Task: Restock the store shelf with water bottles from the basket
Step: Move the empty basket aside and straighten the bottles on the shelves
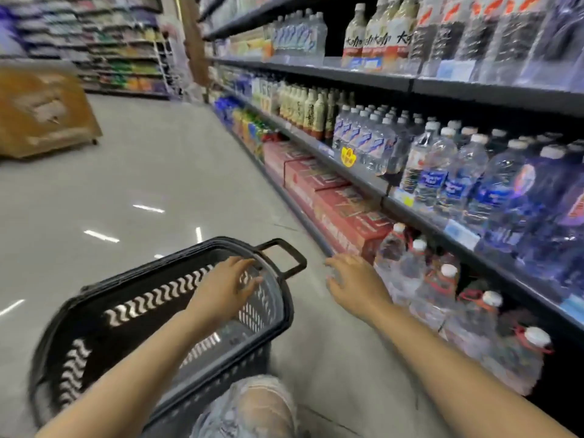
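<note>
Left hand (228,287) over basket (286,303), right hand (354,281) near bottles (407,273)

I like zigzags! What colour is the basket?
The basket is black with zigzag cut-outs showing white, seen in the head view.

Glossy grey aisle floor (151,172), distant shelving (104,42)

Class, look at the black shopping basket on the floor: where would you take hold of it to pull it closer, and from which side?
Grip the loop handle at the basket's far end, coming from above. It juts out clear of the rim as an open bar that fingers can wrap. The left hand hovers open beside it; the right hand is open nearer the shelf.
</note>
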Demonstrator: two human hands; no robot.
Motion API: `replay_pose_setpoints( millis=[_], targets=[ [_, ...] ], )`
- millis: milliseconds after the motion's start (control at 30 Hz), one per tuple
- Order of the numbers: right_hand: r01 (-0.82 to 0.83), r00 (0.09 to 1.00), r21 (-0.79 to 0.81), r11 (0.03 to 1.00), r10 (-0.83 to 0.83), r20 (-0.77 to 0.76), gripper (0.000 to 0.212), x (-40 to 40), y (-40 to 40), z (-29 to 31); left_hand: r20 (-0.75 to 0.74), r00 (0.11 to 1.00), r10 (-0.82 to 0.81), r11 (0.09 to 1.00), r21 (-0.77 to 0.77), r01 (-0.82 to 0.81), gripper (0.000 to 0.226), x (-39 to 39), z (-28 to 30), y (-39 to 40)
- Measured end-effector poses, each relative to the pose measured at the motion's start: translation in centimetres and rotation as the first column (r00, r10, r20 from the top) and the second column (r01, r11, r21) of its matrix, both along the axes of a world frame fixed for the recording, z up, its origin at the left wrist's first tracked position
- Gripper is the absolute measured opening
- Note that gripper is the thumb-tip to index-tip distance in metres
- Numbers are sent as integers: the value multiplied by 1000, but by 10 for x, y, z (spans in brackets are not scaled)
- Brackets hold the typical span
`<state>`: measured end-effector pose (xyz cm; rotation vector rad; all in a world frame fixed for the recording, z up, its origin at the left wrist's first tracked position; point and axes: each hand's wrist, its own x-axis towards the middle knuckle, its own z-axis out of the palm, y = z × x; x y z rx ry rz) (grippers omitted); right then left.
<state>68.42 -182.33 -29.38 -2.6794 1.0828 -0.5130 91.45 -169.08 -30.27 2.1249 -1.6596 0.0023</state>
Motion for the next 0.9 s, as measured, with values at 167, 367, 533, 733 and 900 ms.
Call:
replay_pose_setpoints(
  millis=[167, 367, 533, 733, 900],
  targets=[
    [-230, 966, 134, 964, 243, -90, 42, 65, 46, -64, -16, 969, 247, 960, 138, -242, 52, 27, -48, 91],
    [-341, 856, 196, 919, 390, -340, 57, 106, 90, -127, -54, 910, 410, 882, 277, -381, 58, 36, -103, 178],
    [-337, 871, 89, 937, 346, -348, 60, 95, 76, -135, -111, 884, 454, 861, 309, -404, 68, 21, -133, 189],
    [-212, 914, 103, 972, 235, -331, 60, 47, 39, -146, -99, 943, 318, 911, 306, -276, 59, 7, -143, 130],
    [-57, 930, 113, 992, 94, -354, 57, 4, -5, -152, -108, 973, 205, 930, 332, -159, 50, -10, -138, 58]
  ],
)
